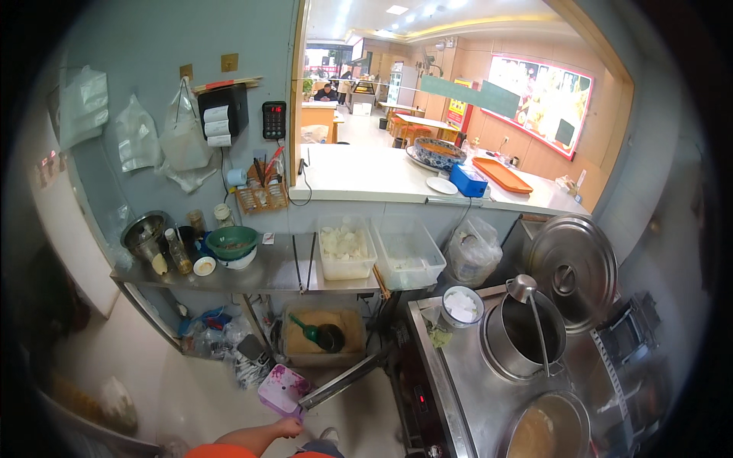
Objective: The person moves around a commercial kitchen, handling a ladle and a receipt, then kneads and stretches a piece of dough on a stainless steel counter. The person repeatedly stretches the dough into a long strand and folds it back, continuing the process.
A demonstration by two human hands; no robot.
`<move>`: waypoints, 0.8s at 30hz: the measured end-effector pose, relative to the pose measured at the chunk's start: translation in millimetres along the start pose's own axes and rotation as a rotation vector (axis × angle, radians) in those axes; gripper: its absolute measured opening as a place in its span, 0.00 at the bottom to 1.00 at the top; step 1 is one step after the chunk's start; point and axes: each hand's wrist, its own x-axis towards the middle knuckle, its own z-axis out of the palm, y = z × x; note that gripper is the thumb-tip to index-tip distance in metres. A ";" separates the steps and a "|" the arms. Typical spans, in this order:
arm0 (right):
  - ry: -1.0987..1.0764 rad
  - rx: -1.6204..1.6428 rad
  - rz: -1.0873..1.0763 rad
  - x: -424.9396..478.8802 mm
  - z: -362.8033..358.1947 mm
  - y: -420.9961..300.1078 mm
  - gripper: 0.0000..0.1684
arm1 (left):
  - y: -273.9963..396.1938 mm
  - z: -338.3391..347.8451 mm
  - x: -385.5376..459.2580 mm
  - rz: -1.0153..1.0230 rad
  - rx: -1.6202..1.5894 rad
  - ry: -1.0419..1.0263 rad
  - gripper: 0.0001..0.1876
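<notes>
My left hand (pixel 289 427) reaches in from the lower edge, its fingers closed at the near end of a low pink-and-purple plastic stool (pixel 283 389) with a flower-patterned top. It seems to grip the stool's purple leg or edge; the exact hold is too small to see. Just right of the stool, a long metal bar (pixel 343 380) slants up towards the stove. My right hand is out of view. Beyond the stool, a bin of tan grains or powder (pixel 289 356) stands under the steel table (pixel 263 277), with a green-handled scoop (pixel 312 331) in it.
At right, the steel stove top (pixel 464 366) carries a deep pot (pixel 504 343) with a ladle (pixel 524 289), a wide pan (pixel 581 423) and a white-filled bowl (pixel 446 312). A large lid (pixel 595 252) leans behind. Plastic tubs (pixel 346 272) stand on the table, below a serving window counter (pixel 355 172).
</notes>
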 end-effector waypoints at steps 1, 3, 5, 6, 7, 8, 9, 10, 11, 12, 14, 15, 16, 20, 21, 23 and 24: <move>0.005 0.003 -0.007 -6.8 0.9 3.8 0.16 | -5.2 5.7 -9.8 -0.006 0.005 0.012 0.16; 0.016 0.016 -0.008 -22.6 3.3 14.9 0.16 | -14.8 19.7 -38.5 -0.020 0.019 0.032 0.16; 0.022 0.022 -0.014 -33.0 4.8 21.5 0.16 | -27.4 30.0 -69.1 -0.065 0.098 -0.001 0.16; 0.019 0.026 -0.024 -37.7 6.4 23.4 0.16 | -38.8 32.4 -87.0 -0.095 0.137 -0.012 0.17; 0.021 0.028 -0.028 -42.4 7.4 25.8 0.16 | -50.9 35.5 -99.4 -0.161 0.142 -0.028 0.17; 0.024 0.035 -0.030 -46.9 7.9 27.3 0.16 | -65.3 39.7 -109.6 -0.225 0.149 -0.045 0.17; 0.026 0.036 -0.030 -51.1 9.6 28.4 0.16 | -81.6 42.4 -118.1 -0.291 0.155 -0.063 0.18; 0.021 0.041 -0.036 -55.6 10.7 29.8 0.15 | -105.2 43.4 -122.3 -0.308 0.164 -0.082 0.18; 0.016 0.048 -0.038 -58.4 11.6 29.8 0.15 | -129.8 42.5 -124.8 -0.326 0.173 -0.102 0.18; 0.027 0.045 -0.030 -60.9 10.3 32.0 0.15 | -130.4 38.9 -125.3 -0.328 0.190 -0.126 0.18; 0.037 0.051 -0.011 -70.1 12.1 34.2 0.15 | -131.5 31.3 -131.8 -0.318 0.176 -0.120 0.17; 0.046 0.049 -0.003 -75.5 12.8 35.5 0.15 | -125.6 26.6 -133.8 -0.308 0.166 -0.116 0.17; 0.039 0.054 -0.010 -76.8 13.2 33.8 0.15 | -147.7 25.0 -122.4 -0.205 0.236 -0.145 0.17; 0.035 0.044 -0.008 -89.4 14.0 30.4 0.15 | -165.6 14.0 -88.0 -0.060 0.305 -0.235 0.17; 0.045 0.041 -0.002 -94.8 12.9 29.5 0.15 | -151.6 7.9 -89.1 -0.092 0.270 -0.250 0.17; 0.028 0.059 -0.043 -98.3 8.7 23.6 0.15 | -181.2 3.4 -80.3 0.002 0.200 -0.119 0.17; 0.159 0.071 0.062 -142.0 8.9 25.5 0.15 | -80.5 -26.9 -49.8 -0.046 0.207 -0.145 0.17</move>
